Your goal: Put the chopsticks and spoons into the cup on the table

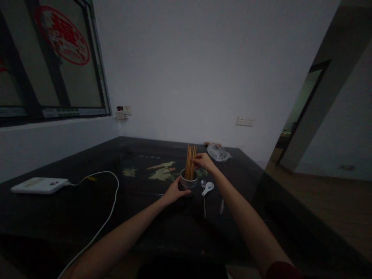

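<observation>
A round cup (188, 185) stands on the dark table with several wooden chopsticks (190, 162) upright in it. My left hand (175, 190) is wrapped around the cup's left side, its thumb across the front. At the chopsticks' right side, my right hand (202, 160) pinches one or more of them; how many I cannot tell. Just right of the cup lie a white ceramic spoon (208, 188) and a long-handled metal spoon (204, 203). Under my right forearm shows another utensil's handle (221, 206), its other end hidden.
A clear plastic bag (218, 152) lies at the table's back right, by a brown object (208, 143). To the left, a white power bank (40, 185) trails a white cable (116, 193) toward my left arm. The dark table (151, 232) meets the wall behind.
</observation>
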Demonstrator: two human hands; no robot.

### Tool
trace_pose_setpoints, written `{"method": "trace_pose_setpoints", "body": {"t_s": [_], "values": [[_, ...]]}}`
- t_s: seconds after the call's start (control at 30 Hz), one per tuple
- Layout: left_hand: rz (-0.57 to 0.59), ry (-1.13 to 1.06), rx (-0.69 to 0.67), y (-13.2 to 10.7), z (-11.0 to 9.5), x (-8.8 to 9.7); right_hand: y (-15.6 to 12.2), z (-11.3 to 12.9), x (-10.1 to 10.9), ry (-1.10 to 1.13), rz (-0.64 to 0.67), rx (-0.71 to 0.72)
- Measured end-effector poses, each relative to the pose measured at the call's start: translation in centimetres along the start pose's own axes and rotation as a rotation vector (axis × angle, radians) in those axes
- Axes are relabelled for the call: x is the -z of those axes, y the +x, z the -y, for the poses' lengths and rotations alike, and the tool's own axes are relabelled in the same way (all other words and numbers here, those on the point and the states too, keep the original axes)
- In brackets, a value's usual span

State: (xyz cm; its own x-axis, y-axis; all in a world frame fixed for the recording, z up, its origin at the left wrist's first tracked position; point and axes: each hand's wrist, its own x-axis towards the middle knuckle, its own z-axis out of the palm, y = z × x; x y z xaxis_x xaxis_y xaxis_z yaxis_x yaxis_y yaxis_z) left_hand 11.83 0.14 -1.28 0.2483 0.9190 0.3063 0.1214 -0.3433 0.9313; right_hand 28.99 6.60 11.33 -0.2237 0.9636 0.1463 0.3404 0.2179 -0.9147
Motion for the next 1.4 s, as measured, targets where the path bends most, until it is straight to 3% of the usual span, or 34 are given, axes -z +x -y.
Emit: {"method": "trace_pose_setpoints", "body": {"t_s": [0.7, 1.0, 1.4], "values": [[0.044, -0.081, 0.008, 0.5, 1.4, 0.3, 0.3, -1.9, 0.4, 0.098, -0.027, 0.024], [0.017, 0.005, -0.012, 0.3, 0.6, 0.2, 0.2, -2.2, 0.0, 0.126, -0.059, 0.043], [0.035, -0.047, -0.039, 0.3, 0.6, 0.2, -0.4, -2.1, 0.1, 0.11, -0.048, 0.031]]}}
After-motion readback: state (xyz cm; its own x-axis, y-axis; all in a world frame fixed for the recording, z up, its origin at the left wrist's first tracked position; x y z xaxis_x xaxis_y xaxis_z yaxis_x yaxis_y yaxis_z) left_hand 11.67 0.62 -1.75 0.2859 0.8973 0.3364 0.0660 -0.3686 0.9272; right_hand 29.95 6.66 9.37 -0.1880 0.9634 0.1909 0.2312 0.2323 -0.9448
